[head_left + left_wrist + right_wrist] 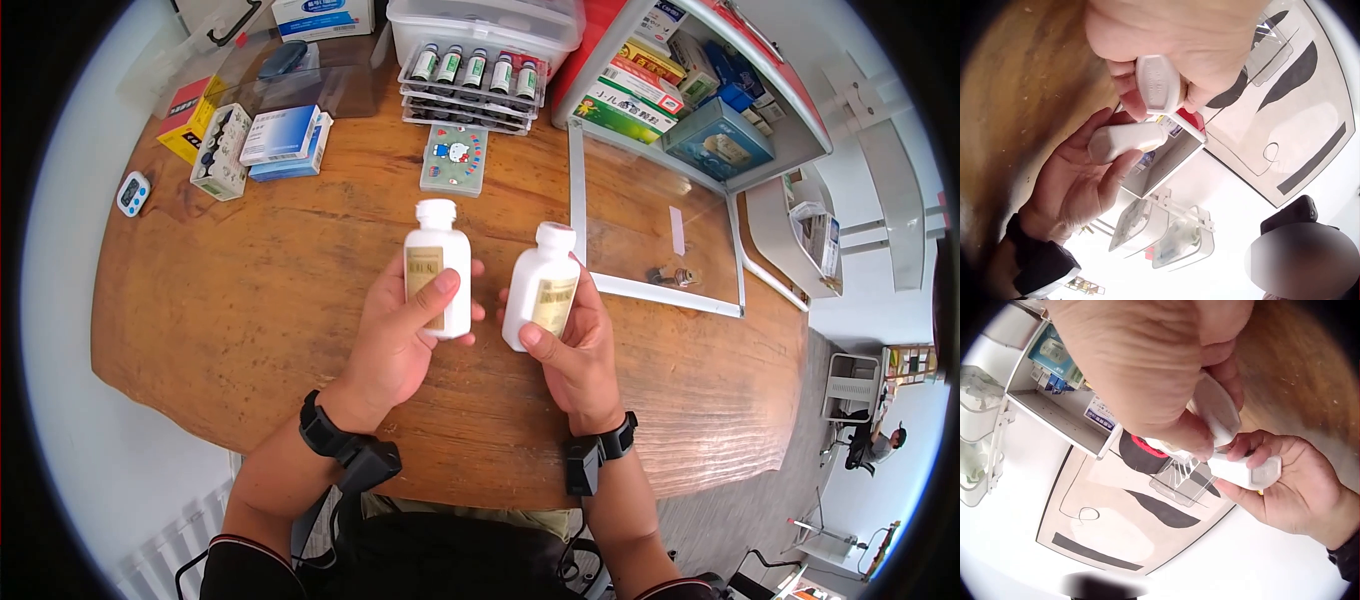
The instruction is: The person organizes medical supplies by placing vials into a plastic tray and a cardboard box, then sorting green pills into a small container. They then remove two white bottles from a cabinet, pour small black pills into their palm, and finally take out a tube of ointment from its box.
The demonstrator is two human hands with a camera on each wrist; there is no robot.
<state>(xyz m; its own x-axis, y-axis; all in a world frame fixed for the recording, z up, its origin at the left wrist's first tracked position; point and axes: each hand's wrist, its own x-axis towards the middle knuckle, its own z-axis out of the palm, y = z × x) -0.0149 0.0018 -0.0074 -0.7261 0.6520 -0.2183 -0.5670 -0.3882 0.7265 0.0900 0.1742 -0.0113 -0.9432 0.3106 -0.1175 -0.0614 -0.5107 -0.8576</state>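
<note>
Two white pill bottles with gold labels are held side by side over the wooden table (250,300). My left hand (385,350) grips the left pill bottle (438,252) upright, its thumb across the label and fingers behind. In my right hand (588,362), the right pill bottle (533,285) leans slightly to the right, the thumb low on its front. Both bottles have white caps on. The left wrist view shows the left bottle's base (1159,87) from below, with the right bottle beside it. A small gap separates the bottles in the head view.
Ahead lie a Hello Kitty case (455,160) and stacked trays with small vials (475,70). Medicine boxes (280,135) and a white timer (133,193) stand at left. At right is an open cabinet (700,90) of medicine boxes, its clear door (640,220) lying over the table.
</note>
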